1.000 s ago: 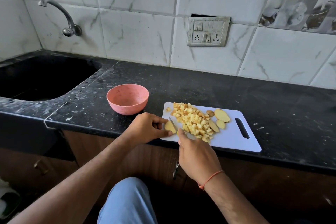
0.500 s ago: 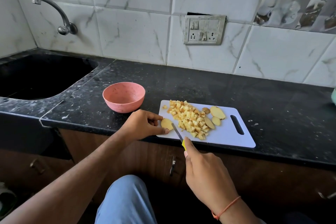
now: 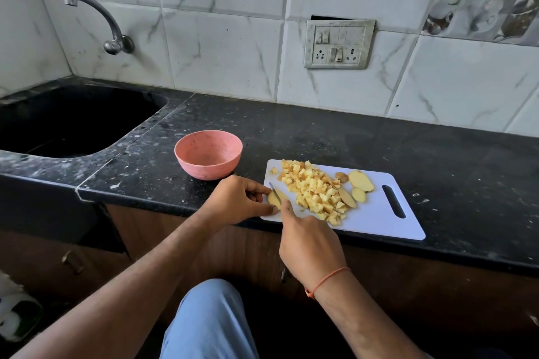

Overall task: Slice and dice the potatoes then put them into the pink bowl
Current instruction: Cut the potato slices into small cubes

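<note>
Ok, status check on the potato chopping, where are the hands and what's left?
Left hand pinning a potato slice; right hand on the knife, blade across it. Diced pile on the cutting board. Pink bowl empty, path clear.

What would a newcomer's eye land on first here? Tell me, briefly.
The heap of yellow potato cubes in the middle of the white cutting board. Next, at the board's left end, the left hand holds a potato slice while the right hand works a knife through it. The pink bowl sits left of the board.
</note>
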Motion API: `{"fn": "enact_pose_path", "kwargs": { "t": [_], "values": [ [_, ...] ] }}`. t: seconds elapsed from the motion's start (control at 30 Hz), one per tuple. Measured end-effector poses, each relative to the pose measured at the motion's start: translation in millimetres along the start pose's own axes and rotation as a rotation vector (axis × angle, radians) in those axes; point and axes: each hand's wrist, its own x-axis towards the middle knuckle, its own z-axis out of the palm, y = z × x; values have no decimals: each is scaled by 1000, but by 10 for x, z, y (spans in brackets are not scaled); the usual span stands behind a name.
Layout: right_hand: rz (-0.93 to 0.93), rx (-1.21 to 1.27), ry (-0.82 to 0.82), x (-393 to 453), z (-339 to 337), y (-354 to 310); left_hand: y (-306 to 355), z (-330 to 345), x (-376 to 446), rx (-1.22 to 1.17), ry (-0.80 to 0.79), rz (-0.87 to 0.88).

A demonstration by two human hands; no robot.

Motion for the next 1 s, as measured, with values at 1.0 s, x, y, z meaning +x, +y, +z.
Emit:
{"fn": "enact_pose_path", "kwargs": {
  "t": [1.0],
  "values": [
    [-7,131,57,-278,-80,66,-3,-19,-68,-56,22,-48]
  ]
}}
